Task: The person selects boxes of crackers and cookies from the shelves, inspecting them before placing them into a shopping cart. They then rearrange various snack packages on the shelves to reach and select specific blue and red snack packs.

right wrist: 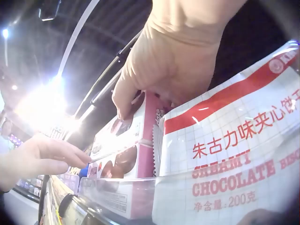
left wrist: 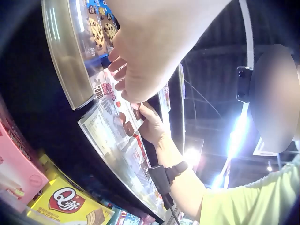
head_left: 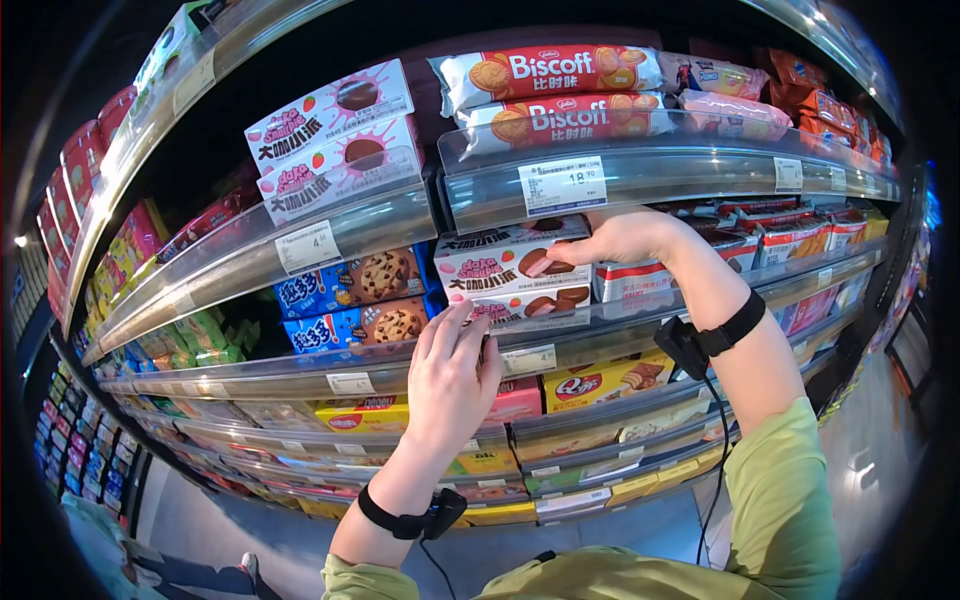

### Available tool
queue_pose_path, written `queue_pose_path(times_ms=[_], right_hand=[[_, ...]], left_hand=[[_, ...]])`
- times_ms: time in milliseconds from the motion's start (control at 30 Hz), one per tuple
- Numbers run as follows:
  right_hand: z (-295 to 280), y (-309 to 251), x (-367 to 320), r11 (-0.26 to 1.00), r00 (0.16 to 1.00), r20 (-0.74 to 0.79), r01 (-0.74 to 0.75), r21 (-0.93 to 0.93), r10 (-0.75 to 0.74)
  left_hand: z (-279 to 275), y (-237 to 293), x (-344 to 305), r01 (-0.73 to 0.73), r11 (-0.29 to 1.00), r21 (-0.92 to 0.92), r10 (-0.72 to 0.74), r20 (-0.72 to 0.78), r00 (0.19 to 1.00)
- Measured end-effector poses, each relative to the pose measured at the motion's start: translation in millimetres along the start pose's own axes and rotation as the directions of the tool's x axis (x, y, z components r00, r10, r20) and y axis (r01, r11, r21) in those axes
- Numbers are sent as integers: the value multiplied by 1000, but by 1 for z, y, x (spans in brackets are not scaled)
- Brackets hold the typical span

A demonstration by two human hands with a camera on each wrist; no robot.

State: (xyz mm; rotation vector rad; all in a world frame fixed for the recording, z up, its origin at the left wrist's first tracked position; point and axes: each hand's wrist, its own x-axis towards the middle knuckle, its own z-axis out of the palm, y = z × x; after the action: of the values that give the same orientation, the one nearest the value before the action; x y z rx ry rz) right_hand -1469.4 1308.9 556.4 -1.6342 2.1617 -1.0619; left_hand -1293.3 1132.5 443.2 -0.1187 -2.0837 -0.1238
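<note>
Two white-and-pink boxes of chocolate pies lie stacked on the shelf in the head view, an upper box (head_left: 480, 268) and a lower box (head_left: 545, 303). My right hand (head_left: 635, 235) grips the upper box near its right end, thumb on the front face and the other fingers over the top, mostly hidden. In the right wrist view, the thumb presses the upper box (right wrist: 136, 129) above the lower box (right wrist: 124, 164). My left hand (head_left: 450, 380) has its fingers loosely extended, fingertips at the left front of the boxes by the shelf's clear lip.
Blue cookie packs (head_left: 365, 275) sit to the left, white chocolate biscuit packs (head_left: 635, 285) to the right. A clear shelf front with a price tag (head_left: 565, 187) hangs above, under the Biscoff packs (head_left: 570, 75). A yellow box (head_left: 605, 383) stands on the shelf below.
</note>
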Motion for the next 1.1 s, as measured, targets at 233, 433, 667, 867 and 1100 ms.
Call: queue_pose_path(times_ms=[233, 433, 667, 867, 1100], right_hand=[[7, 7, 1, 990, 990, -91, 102, -96, -111], [5, 0, -1, 978, 995, -65, 66, -196, -80], [9, 6, 2, 972, 987, -125, 71, -222, -100], [7, 4, -1, 932, 992, -116, 7, -363, -52], [47, -35, -19, 826, 955, -116, 170, -538, -272]], left_hand=[[5, -1, -5, 23, 1000, -15, -23, -6, 1000], [-3, -4, -5, 15, 999, -41, -15, 2, 1000], [-10, -11, -5, 44, 996, -77, -46, -19, 999], [-24, -18, 0, 96, 989, -112, -108, -114, 988], [-74, -113, -6, 311, 948, 61, -269, -369, 890]])
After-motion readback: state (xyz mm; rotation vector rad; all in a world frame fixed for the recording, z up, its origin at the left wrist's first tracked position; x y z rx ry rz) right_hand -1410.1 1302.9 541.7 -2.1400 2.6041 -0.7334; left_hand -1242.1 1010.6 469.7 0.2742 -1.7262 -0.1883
